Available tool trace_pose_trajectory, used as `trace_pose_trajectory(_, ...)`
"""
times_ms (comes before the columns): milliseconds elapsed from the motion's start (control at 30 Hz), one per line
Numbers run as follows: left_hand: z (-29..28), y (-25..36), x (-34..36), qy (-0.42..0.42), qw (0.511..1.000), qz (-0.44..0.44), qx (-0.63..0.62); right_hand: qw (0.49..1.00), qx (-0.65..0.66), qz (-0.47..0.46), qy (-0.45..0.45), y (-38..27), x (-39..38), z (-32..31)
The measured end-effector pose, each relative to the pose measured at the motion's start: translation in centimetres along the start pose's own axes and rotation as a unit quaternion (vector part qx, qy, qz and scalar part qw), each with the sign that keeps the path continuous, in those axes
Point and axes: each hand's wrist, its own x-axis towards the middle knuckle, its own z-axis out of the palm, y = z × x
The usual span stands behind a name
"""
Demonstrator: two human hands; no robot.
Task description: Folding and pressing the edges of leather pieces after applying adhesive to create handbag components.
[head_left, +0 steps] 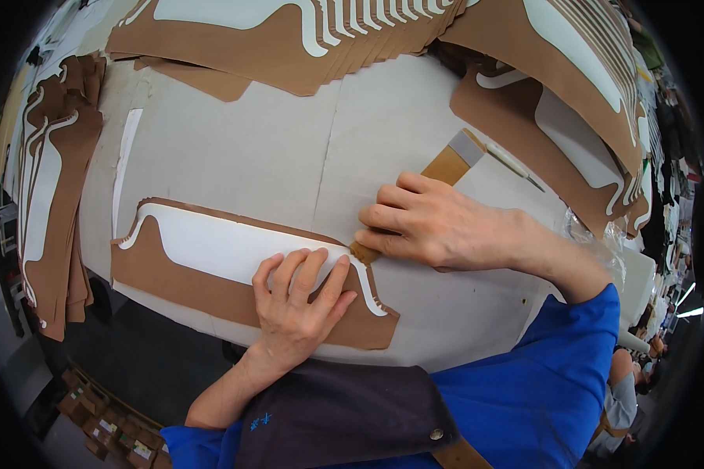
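Note:
A brown cut panel [184, 285] lies at the front of the worktop with a white shaped piece [203, 246] on it. My left hand [301, 305] rests its bent, slightly spread fingertips on the white piece, near its right part. My right hand [438, 227] is closed round a flat tan tool [450, 164] with a grey band at its upper end. The tool's lower end meets the panel's upper edge near the white piece's right curve, partly hidden by my fingers. A thin pointed tool [508, 160] with a pale handle lies just beyond, to the right.
Fanned brown panels with white pieces lie at the back [235, 59], upper right [493, 109] and left [70, 203] of the grey worktop [227, 141]. Crumpled clear plastic [594, 242] sits at the right edge. Boxes [86, 399] are below at left; another person [622, 399] is at lower right.

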Motion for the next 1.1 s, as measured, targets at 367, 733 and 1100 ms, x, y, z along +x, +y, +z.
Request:
trace_pose_trajectory(367,-0.2,0.0,-0.6,0.004,0.999,-0.025,-0.019,0.999,0.014,-0.043,-0.028,1.5,2.3,-0.7)
trace_pose_trajectory(733,-1.2,-1.2,-1.2,-0.014,1.000,-0.021,0.011,0.995,0.047,-0.064,-0.062,2.6,5.0,-0.5)
trace_pose_trajectory(1100,-1.8,-2.3,-1.7,-0.025,0.999,-0.046,0.003,0.995,0.044,-0.070,-0.064,3.1,7.6,-0.3)
